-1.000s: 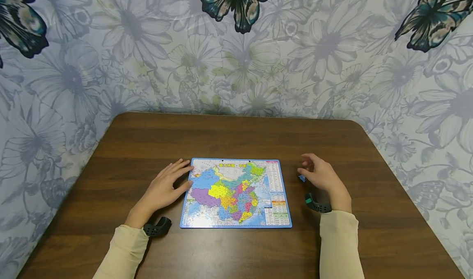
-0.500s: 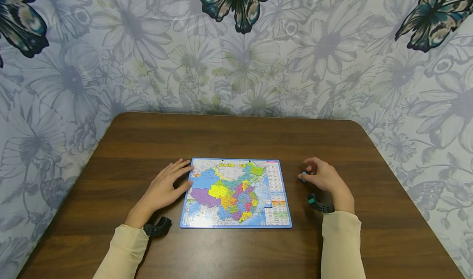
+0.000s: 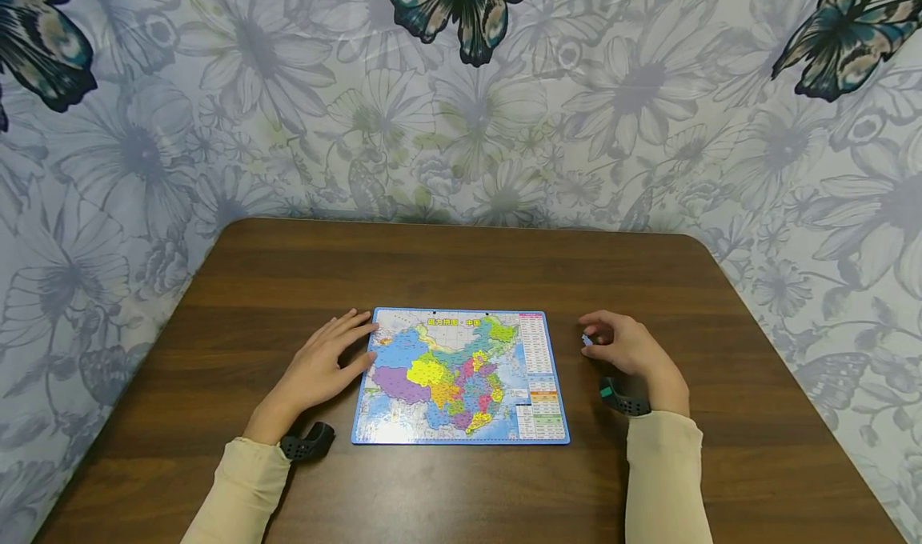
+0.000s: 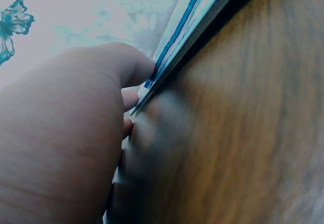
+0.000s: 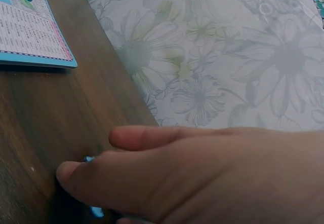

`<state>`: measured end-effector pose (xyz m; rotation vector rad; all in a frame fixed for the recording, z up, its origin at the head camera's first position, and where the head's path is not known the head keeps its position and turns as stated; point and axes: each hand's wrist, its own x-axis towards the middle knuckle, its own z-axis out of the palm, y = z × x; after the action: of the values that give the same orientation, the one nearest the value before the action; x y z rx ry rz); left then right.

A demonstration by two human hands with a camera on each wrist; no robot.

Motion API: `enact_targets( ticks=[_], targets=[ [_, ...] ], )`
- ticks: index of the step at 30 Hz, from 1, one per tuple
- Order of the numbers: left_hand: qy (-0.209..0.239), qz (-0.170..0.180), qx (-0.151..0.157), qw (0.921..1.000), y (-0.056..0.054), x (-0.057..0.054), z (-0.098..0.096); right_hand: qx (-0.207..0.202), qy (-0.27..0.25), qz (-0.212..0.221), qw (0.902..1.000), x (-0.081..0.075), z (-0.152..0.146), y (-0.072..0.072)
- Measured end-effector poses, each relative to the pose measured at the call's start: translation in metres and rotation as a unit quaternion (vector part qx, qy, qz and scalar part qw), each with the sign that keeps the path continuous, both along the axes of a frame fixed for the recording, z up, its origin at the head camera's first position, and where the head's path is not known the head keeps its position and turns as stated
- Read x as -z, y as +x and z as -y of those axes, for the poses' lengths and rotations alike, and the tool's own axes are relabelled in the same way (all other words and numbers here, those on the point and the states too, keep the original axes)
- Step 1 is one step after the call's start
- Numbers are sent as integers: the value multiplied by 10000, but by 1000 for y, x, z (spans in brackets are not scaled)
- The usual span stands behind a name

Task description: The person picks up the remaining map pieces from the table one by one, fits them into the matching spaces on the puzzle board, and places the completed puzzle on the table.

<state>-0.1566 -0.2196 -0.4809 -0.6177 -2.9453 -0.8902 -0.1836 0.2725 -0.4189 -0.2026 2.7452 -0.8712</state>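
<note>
A magnetic map puzzle board (image 3: 461,376) with a blue border lies flat on the table, its coloured regions fitted together. At its left edge rests my left hand (image 3: 320,364), thumb and fingertips touching the rim; in the left wrist view the thumb (image 4: 134,64) meets the board's side (image 4: 177,36). Right of the board, apart from it, my right hand (image 3: 627,348) pinches a small blue puzzle piece (image 3: 587,340) between thumb and fingers. The right wrist view shows only bits of that piece (image 5: 96,212), the rest hidden by the thumb.
The brown wooden table (image 3: 461,496) extends around the board on all sides. Behind it hangs a flower-patterned cloth (image 3: 504,144) with printed butterflies. Each wrist wears a black band, the left band (image 3: 308,442) close to the tabletop.
The blue puzzle piece has turned between my right fingers, and that hand has shifted slightly, first right, then a little back left. My left hand and the board stay in place.
</note>
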Motion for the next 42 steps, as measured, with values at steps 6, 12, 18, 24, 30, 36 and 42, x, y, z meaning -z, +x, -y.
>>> enact_targets(
  ticks=[6, 12, 18, 24, 30, 36, 42],
  targets=[
    [8, 5, -10, 10000, 0, 0, 0, -193, -62, -169, 9997, 3, 3, -1],
    [13, -7, 8, 10000, 0, 0, 0, -105, 9, -127, 9999, 4, 2, -2],
    [18, -1, 1, 10000, -1, 0, 0, 35, 109, -142, 9998, 5, -2, -3],
    [3, -3, -19, 10000, -1, 1, 0, 60, 84, -156, 9998, 5, -3, -2],
    [6, 16, -5, 10000, -1, 1, 0, 113, 66, -194, 9997, 7, -3, -3],
    [66, 2, 24, 10000, 0, -1, -1, 187, 33, -142, 9997, 8, -1, -4],
    [57, 4, 26, 10000, 0, -1, -1, 198, 25, -206, 9996, 7, 0, -4]
  ],
)
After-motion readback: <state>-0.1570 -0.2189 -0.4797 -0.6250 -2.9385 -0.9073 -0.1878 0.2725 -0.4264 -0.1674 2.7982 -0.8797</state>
